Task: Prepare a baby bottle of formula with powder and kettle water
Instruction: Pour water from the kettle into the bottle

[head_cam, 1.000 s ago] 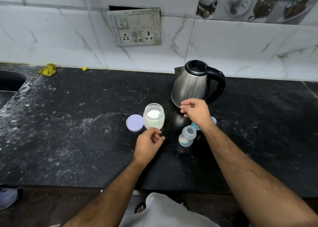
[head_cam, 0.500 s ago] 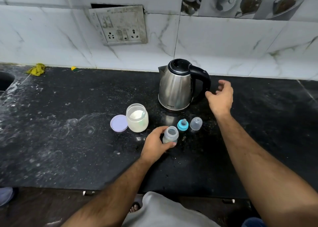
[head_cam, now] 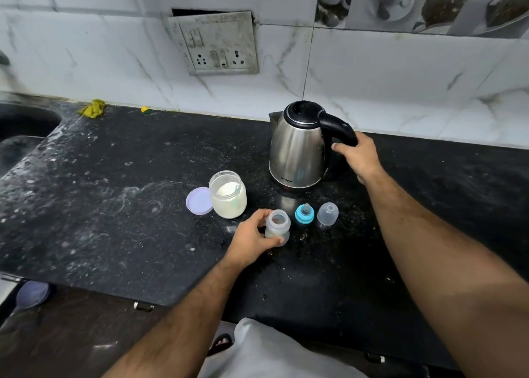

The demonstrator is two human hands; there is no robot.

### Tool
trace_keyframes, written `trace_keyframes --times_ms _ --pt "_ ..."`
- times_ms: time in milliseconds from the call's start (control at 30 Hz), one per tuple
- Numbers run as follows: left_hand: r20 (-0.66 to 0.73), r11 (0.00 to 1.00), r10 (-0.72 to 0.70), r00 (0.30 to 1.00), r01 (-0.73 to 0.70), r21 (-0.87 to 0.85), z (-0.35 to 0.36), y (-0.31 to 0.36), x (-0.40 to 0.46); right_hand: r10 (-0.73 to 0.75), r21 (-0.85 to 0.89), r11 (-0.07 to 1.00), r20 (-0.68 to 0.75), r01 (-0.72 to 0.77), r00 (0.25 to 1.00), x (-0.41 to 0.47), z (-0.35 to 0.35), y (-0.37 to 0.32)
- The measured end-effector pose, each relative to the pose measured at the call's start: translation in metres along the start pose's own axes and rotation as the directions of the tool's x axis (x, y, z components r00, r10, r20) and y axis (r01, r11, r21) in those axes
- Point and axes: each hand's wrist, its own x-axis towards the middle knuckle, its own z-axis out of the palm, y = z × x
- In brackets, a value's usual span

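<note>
Fingers [head_cam: 273, 241] and thumb of the left hand [head_cam: 252, 241] curl round the open baby bottle [head_cam: 277, 227], holding it upright on the black counter [head_cam: 114, 206], nearest the person. Some pale stuff seems to lie in the bottle's bottom, though it is too dim to say what.

Just beyond the bottle stand the blue teat ring [head_cam: 304, 214] and, beside it to the right, the clear cap [head_cam: 328, 213], both apart from the bottle. To the left of these sits the powder jar [head_cam: 228, 194], open and about half full, with its lilac lid [head_cam: 199, 200] lying flat against its left side.

Farther back is the steel kettle [head_cam: 299, 148], standing on the counter with its lid down. The right hand [head_cam: 359, 157] wraps the lower part of the black handle [head_cam: 337, 127], fingers curled about it.

The step in hand looks like taking up the kettle to pour. To do it well, the grip should sit firm before the lift, the spout come close over the bottle's narrow mouth, and the tilt go slowly, since the opening is small and the water may be hot. The left hand should keep the bottle steady, fingers low and clear of the stream.
</note>
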Motion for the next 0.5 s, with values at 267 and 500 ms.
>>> trace_keyframes --times_ms 267,500 --pt "0.003 0.999 -0.043 0.999 0.043 -0.019 0.000 0.003 0.000 0.017 0.143 0.989 0.149 -0.038 0.989 0.001 0.001 0.007" --pt "-0.035 0.998 -0.061 0.998 0.061 0.004 0.005 0.006 -0.001 0.100 0.150 0.984 0.001 -0.099 0.995 -0.002 0.012 0.006"
